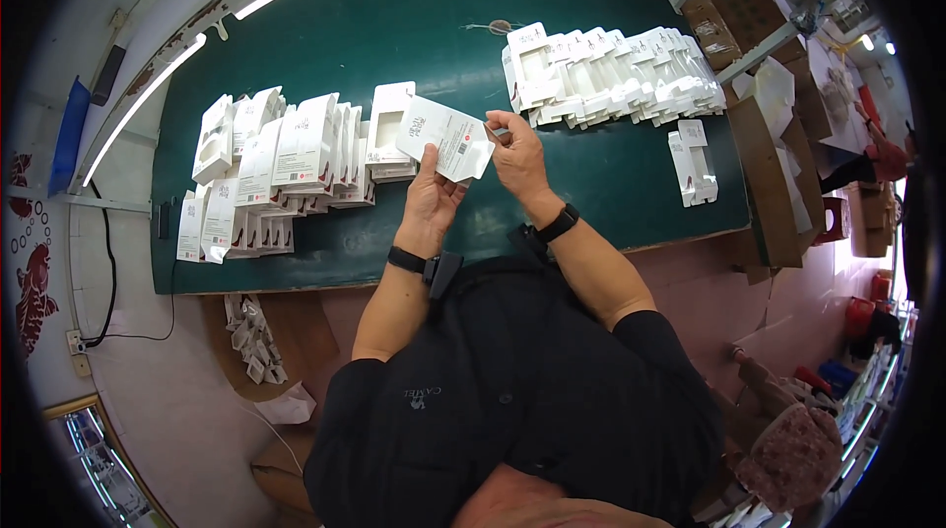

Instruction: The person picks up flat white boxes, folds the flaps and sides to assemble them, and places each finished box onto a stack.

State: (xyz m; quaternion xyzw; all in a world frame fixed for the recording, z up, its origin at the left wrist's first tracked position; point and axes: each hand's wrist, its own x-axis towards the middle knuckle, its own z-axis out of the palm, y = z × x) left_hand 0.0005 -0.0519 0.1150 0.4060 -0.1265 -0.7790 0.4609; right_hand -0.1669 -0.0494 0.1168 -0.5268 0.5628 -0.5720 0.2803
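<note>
A white printed paper carton [440, 137] is tilted between my hands above the green table [591, 203]. My left hand [431, 201] grips its lower left edge, thumb on the printed face and fingers beneath. At its right end my right hand [519, 156] pinches the flap edge with thumb and forefinger. Just behind the held carton lies a stack topped by a white carton with a window cutout [385, 124]. Left of that, several white cartons [304, 146] stand and lean in rows. Overlapping window cartons [631, 80] fill the far right, and a lone window carton [693, 165] lies nearer the right edge.
Under the table's left side, an open cardboard box [307, 336] holds crumpled white pieces [254, 343]. Another tall cardboard box [777, 203] stands against the right edge. A metal frame with strip lights [148, 106] spans the table. Someone in red [884, 160] is far right.
</note>
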